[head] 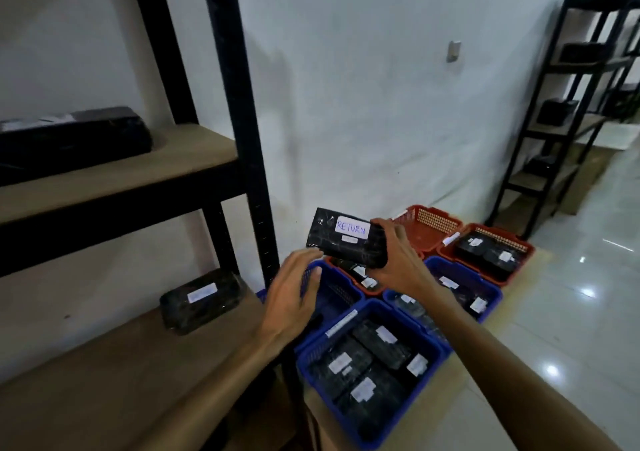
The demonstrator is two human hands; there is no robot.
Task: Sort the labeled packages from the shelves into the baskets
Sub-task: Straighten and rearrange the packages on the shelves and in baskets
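One package [346, 242], black-wrapped and labelled "RETURN", is held up in the right hand [394, 260], whose fingers [381, 223] are wrapped round its right end. The left hand [294, 291] is open, fingers spread, just below and left of the package and apparently not touching it. Below the fingers the baskets are laid out: blue ones [367, 364] nearer, red ones [427, 225] beyond, most already loaded with wrapped packages. The label-reading step looks to be in hand. Next, the matching basket has to be found, though the basket tags cannot be read here. Two more packages are left on the shelves, one [201, 300] to the left of the fingers, another [74, 137] up and far left.
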